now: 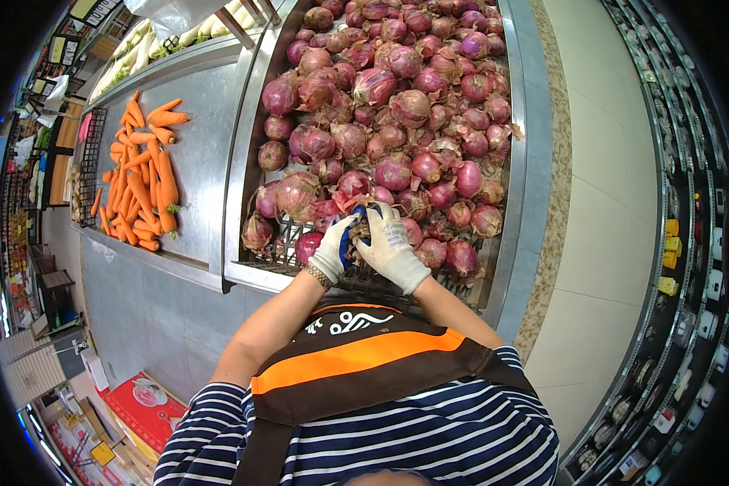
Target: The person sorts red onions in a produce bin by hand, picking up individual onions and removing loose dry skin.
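Note:
My left hand (333, 248) and my right hand (391, 246) wear white work gloves with blue palms. They meet at the near edge of a metal display bin heaped with red onions (393, 171). Between my fingers is a brownish clump of dry onion skins (358, 232); the fingers partly cover it, so whether an onion sits inside is hidden. One red onion (308, 246) lies just left of my left wrist. Several more onions, such as a large one (462, 257), lie right of my right hand. Black plastic grating (285, 240) shows beneath the onions at the front left.
A steel display tray (203, 164) to the left bears a pile of carrots (143, 182), with white radishes (140, 54) behind. The bin's metal rim (518, 152) runs along the right. Beyond the tiled floor (607, 212) stand stocked shelves (680, 243). A red printed box (143, 404) is behind on the left.

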Action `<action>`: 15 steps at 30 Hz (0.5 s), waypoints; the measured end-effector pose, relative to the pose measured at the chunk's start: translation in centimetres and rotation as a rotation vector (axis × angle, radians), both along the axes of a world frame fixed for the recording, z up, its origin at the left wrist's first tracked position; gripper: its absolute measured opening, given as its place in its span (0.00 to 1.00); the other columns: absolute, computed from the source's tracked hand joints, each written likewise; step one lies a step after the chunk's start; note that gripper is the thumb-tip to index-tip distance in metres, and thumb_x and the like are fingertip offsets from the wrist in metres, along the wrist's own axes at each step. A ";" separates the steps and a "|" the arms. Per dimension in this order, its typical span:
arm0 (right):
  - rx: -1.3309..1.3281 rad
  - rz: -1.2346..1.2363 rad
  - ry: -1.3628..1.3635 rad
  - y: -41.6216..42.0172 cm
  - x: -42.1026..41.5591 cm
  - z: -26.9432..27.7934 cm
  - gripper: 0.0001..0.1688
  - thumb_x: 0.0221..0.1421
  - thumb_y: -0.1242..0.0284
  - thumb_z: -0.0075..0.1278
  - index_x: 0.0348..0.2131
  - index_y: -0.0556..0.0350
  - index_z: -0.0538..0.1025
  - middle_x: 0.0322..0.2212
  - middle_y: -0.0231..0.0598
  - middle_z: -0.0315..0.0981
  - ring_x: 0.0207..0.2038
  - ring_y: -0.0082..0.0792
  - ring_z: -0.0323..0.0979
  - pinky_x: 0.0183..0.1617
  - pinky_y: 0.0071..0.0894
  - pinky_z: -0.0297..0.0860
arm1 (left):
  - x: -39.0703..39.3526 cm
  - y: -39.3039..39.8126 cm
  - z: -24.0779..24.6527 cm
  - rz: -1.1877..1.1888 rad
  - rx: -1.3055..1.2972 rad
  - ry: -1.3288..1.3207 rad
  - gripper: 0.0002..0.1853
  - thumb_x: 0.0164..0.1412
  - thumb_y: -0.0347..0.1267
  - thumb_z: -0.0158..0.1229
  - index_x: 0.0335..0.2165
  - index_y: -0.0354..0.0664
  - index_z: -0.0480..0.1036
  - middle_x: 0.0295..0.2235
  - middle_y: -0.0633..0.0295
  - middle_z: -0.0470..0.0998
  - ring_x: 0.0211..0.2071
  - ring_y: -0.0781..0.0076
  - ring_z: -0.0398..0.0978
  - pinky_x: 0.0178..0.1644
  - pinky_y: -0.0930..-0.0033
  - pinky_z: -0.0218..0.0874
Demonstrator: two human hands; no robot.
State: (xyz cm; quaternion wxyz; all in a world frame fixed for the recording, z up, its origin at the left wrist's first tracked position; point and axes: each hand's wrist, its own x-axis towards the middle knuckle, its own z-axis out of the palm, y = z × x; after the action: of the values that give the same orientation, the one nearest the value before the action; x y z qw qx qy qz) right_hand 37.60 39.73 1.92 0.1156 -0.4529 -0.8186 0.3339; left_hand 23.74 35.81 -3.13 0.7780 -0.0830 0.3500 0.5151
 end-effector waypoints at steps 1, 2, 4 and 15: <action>0.003 0.010 0.024 0.0 0.2 0.0 0.38 0.43 0.63 0.59 0.50 0.66 0.65 0.50 0.59 0.59 0.53 0.56 0.58 0.57 0.48 0.59 | -0.4 -0.1 -1.1 -0.004 0.020 -0.020 0.15 0.61 0.35 0.46 0.44 0.39 0.69 0.39 0.54 0.77 0.36 0.58 0.77 0.41 0.60 0.70; 0.009 0.025 0.048 0.0 0.3 0.1 0.40 0.43 0.63 0.59 0.51 0.67 0.64 0.51 0.60 0.58 0.54 0.57 0.58 0.58 0.49 0.58 | -0.9 -0.2 -2.6 -0.004 0.042 -0.040 0.16 0.61 0.35 0.46 0.45 0.39 0.69 0.39 0.54 0.77 0.37 0.58 0.77 0.41 0.59 0.70; -0.104 0.058 0.038 0.4 0.7 0.8 0.46 0.44 0.58 0.59 0.56 0.65 0.59 0.55 0.63 0.52 0.58 0.60 0.53 0.61 0.50 0.55 | -1.6 -0.3 -4.9 -0.025 0.084 -0.014 0.18 0.64 0.33 0.41 0.47 0.36 0.68 0.43 0.52 0.75 0.42 0.59 0.75 0.46 0.59 0.69; -0.679 -0.033 0.527 9.6 7.8 8.0 0.41 0.50 0.60 0.57 0.57 0.58 0.61 0.53 0.48 0.65 0.52 0.37 0.66 0.57 0.32 0.60 | -2.5 -0.1 -3.9 -0.038 0.059 -0.488 0.22 0.65 0.40 0.40 0.51 0.37 0.64 0.46 0.46 0.72 0.39 0.47 0.75 0.55 0.27 0.51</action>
State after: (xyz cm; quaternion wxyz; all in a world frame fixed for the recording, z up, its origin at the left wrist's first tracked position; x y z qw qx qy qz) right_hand 45.37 49.31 9.95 0.1706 -0.3774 -0.5974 0.6868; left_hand 21.29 35.74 -7.00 0.8511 -0.1757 0.1379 0.4752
